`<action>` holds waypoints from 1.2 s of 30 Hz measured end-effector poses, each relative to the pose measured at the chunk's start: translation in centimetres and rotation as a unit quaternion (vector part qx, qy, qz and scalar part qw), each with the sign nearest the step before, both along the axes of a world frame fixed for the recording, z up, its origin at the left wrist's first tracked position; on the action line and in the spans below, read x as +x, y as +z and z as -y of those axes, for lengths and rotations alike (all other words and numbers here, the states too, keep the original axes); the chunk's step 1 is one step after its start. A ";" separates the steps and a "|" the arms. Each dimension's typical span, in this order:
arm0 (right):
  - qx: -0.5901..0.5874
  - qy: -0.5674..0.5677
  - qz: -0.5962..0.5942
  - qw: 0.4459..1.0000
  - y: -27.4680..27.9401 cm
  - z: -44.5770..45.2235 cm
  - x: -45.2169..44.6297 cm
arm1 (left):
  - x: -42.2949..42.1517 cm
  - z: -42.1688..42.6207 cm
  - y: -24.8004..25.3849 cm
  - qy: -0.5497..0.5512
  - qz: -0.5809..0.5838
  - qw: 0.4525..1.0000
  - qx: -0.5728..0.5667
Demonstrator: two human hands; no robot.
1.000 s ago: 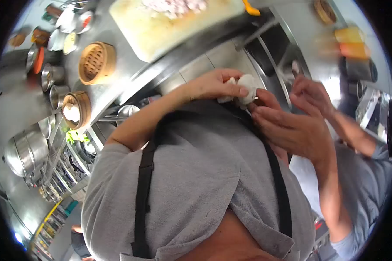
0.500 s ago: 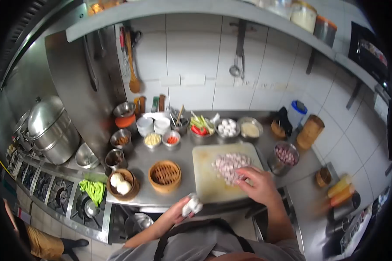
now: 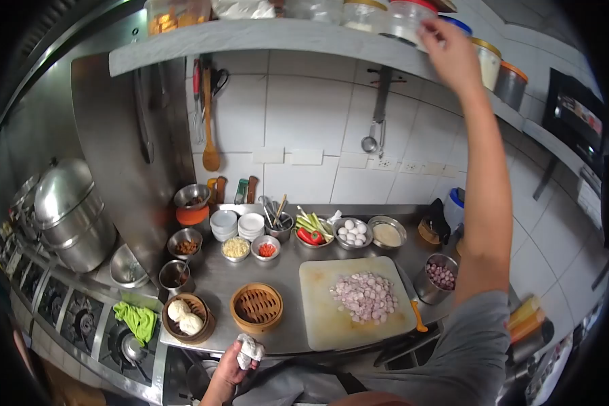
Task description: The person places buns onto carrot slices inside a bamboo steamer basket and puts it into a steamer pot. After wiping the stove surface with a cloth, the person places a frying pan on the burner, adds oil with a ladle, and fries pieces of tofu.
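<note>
My left hand point(image 3: 231, 365) is closed around a crumpled white cloth point(image 3: 251, 351) below the counter's front edge. Up at the shelf, my right hand point(image 3: 446, 53) is beside a clear jar with a red lid point(image 3: 410, 15); its fingers are bent and somewhat apart, with nothing visible held. Whether the fingertips touch the jar is unclear. Chopped pink-white pieces, like shallots point(image 3: 364, 296), lie heaped on the white cutting board point(image 3: 318, 331). A knife with an orange handle point(image 3: 419, 316) rests along the board's right edge.
A bamboo steamer point(image 3: 256, 308) stands left of the board, beside another basket holding white buns point(image 3: 185, 318). Bowls of eggs point(image 3: 351, 233), vegetables point(image 3: 312, 230) and chopped ingredients line the back. The overhead shelf point(image 3: 284, 40) spans the wall; stove burners point(image 3: 130, 348) are at left.
My right hand has risen from the chopped pieces on the board to the jars on the shelf. My left hand has shifted left and lower with the cloth. The view has tilted upward.
</note>
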State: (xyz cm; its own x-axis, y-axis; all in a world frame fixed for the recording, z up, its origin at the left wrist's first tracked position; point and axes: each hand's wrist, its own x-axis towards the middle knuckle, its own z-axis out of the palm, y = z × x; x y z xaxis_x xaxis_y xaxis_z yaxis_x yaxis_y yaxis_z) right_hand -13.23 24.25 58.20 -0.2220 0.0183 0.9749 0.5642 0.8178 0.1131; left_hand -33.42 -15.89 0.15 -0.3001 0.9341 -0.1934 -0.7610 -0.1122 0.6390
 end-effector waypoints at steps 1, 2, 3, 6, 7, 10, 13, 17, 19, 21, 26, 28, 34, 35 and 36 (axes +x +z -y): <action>-0.006 -0.023 0.009 1.000 2.1 -2.1 -0.8 | 0.2 -0.2 -0.2 0.011 -0.010 1.000 0.009; 0.013 -0.031 0.021 0.999 4.4 -4.4 -1.5 | 0.4 -0.4 0.2 0.014 -0.020 1.000 0.005; 0.036 -0.036 0.030 0.998 6.3 -6.5 -2.5 | 0.6 -1.0 0.1 0.029 -0.029 0.999 0.028; 0.022 -0.098 0.048 0.994 9.1 -11.1 -5.6 | 1.4 -2.4 -0.4 0.069 -0.004 0.997 0.029; 0.023 -0.089 0.056 0.994 9.6 -12.8 -6.1 | 1.4 -2.7 -0.7 0.070 0.002 0.997 0.031; -0.124 -0.072 0.110 0.984 10.6 -13.8 -6.4 | 1.6 -3.8 -0.6 0.078 0.000 0.997 0.012; -0.115 -0.045 0.066 0.990 10.9 -12.2 -4.6 | 1.8 -5.6 -0.2 0.086 0.001 0.996 0.000; -0.221 0.079 0.081 0.969 11.4 -8.5 -2.3 | 1.9 -7.8 0.1 0.070 -0.015 0.997 0.001; -0.286 0.075 0.160 0.942 12.5 -5.7 -0.8 | 1.8 -8.7 -0.2 0.059 -0.017 0.998 0.009; -0.293 0.025 0.201 0.935 12.1 -4.3 -0.9 | 1.9 -9.2 -0.4 0.072 -0.056 0.995 0.039; -0.219 -0.198 0.201 0.934 10.2 -6.2 -1.2 | 1.9 -7.9 -1.0 0.075 -0.043 0.996 0.008; -0.242 -0.160 0.187 0.938 11.0 -7.6 -0.3 | 2.1 -7.9 -0.7 0.091 -0.030 0.995 -0.017; -0.183 0.063 -0.026 0.981 10.9 -13.7 -0.2 | 2.3 -7.4 -0.4 0.085 -0.004 0.996 -0.024; -0.191 0.151 -0.048 0.969 10.9 -13.8 -0.3 | 2.3 -7.5 -0.3 0.090 -0.015 0.996 -0.017; -0.192 0.152 -0.047 0.968 10.7 -13.9 -0.4 | 2.5 -7.5 -0.2 0.095 -0.026 0.995 -0.010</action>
